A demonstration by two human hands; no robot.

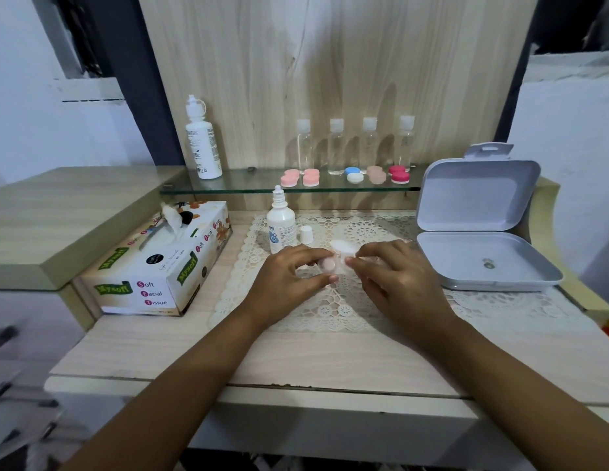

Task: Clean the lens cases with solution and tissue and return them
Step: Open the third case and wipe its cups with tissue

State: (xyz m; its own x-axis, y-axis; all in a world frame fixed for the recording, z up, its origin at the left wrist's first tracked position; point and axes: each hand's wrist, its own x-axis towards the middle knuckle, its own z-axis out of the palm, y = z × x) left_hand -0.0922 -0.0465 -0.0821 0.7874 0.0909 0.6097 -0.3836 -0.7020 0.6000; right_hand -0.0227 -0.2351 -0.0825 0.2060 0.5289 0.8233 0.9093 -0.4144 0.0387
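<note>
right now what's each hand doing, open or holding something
Left hand: pinching a pink lens case.
Right hand: pinching a white tissue.

This looks like a home, at a small vanity corner used for contact lens care. A light wood-grain desk (296, 362) with a matching back panel (330, 62) stands between plain painted walls (24, 113), with blurred drawers (11, 334) at its left. A cream lace mat (330, 311) covers the desk, a household touch. A facial tissue box (153, 270) sits beside it, and a white hinged box (480, 212) lies open at the right. On a narrow glass shelf (248, 185) stand a tall solution bottle (203, 141), four clear travel bottles (336, 147) and a row of coloured lens cases (299, 177).
</note>
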